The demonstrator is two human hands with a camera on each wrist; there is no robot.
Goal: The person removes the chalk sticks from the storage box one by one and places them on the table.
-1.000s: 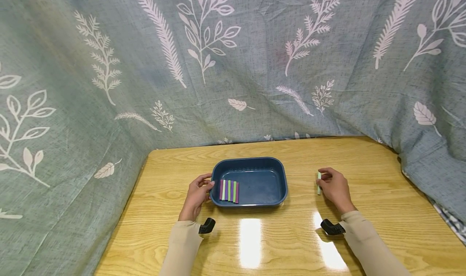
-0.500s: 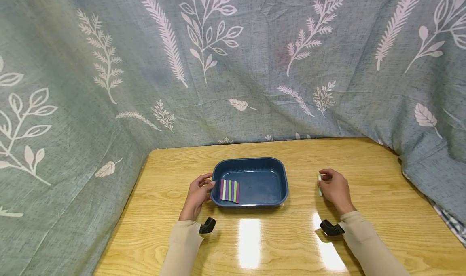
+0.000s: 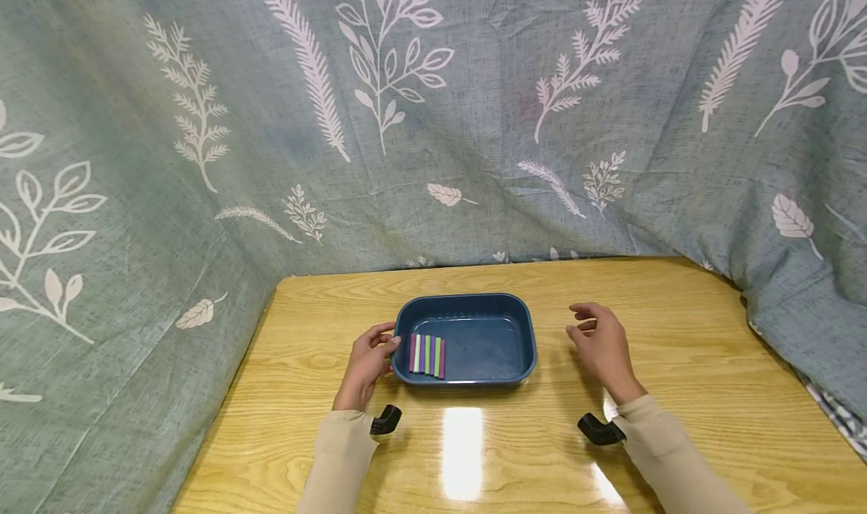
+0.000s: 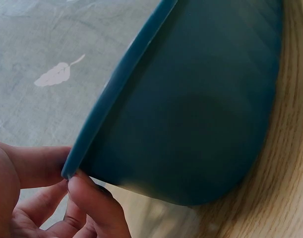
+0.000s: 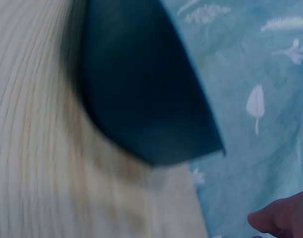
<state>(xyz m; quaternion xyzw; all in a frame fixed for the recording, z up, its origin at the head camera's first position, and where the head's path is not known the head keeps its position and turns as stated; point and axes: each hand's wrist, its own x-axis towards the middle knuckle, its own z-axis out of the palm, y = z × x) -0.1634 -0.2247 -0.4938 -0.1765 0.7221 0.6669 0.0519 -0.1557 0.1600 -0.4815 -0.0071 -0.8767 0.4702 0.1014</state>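
A dark blue plastic tray (image 3: 484, 348) with rounded corners stands on the table. Several slim coloured sticks (image 3: 428, 357), in purple, white, violet and green, lie side by side at its left end. My left hand (image 3: 366, 363) holds the tray's left side; in the left wrist view, thumb and finger pinch the rim (image 4: 99, 106). To the right of the tray my right hand (image 3: 601, 348) hovers over the table, thumb and fingers apart, and nothing shows between their tips. The pale green stick from the earlier frames is out of sight.
The light wooden table (image 3: 528, 454) has a bright reflection near the front. A grey-green curtain (image 3: 474, 123) with white leaf prints hangs along the back and sides. Black curved pieces (image 3: 386, 421) sit at both wrists.
My right hand has shifted left towards the tray, and its fingers have spread from around the pale green stick, which no longer shows. The left hand and tray hold their place.
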